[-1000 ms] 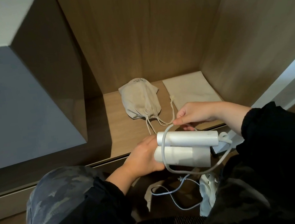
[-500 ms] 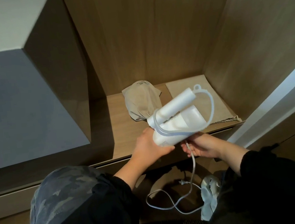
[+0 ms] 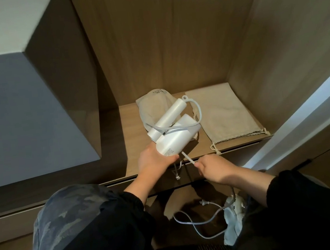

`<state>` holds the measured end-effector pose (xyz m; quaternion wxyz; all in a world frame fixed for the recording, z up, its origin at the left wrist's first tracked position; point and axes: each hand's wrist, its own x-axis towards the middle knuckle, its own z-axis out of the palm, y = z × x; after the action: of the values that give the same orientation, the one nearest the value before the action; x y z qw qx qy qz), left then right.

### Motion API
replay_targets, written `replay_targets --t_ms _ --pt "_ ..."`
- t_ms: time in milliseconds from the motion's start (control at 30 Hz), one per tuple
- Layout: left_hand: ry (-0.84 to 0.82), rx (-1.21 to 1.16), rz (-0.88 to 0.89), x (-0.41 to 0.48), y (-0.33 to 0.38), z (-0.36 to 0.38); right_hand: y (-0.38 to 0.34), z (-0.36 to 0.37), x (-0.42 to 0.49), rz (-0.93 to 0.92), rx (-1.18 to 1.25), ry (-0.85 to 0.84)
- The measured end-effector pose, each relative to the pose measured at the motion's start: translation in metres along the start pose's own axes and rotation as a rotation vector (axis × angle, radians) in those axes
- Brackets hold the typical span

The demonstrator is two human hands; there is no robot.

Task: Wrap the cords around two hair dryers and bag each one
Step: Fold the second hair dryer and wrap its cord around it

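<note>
Head view: left hand (image 3: pixel 156 162) grips the barrel end of the white hair dryer (image 3: pixel 175 138), which angles up beyond it over the shelf (image 3: pixel 132 132). Right hand (image 3: pixel 214 168) pinches the cord (image 3: pixel 188 157) just beside the left hand, taut to the dryer. The cord loops across the folded handle. Slack cord and plug (image 3: pixel 202 202) lie below the right hand. Stuffed bag (image 3: pixel 151 105) sits behind the dryer, flat bag (image 3: pixel 224 114) beyond the right hand.

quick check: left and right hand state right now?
left hand: closed, gripping the body of the hair dryer.
right hand: closed, pinching the cord just below the dryer.
</note>
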<state>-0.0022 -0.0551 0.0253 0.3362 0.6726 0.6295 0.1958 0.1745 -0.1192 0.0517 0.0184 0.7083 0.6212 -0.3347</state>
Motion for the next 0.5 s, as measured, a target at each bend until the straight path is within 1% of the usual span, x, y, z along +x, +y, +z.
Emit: replay_targets --t_ms 67,167,333,500 --pt "0.001 0.045 -0.030 -0.001 -0.003 0.000 -0.008 0.000 -0.005 -0.021 -0.112 -0.048" --pt "-0.015 0.149 -0.046 -0.002 -0.007 -0.002 -0.015 -0.007 -0.011 -0.071 -0.169 -0.068" --pt "-0.023 0.290 0.035 -0.006 -0.009 -0.005 -0.022 -0.025 -0.019 -0.144 -0.275 -0.066" --pt "-0.035 0.385 0.145 -0.004 -0.009 -0.005 -0.022 -0.042 -0.020 -0.147 -0.283 -0.032"
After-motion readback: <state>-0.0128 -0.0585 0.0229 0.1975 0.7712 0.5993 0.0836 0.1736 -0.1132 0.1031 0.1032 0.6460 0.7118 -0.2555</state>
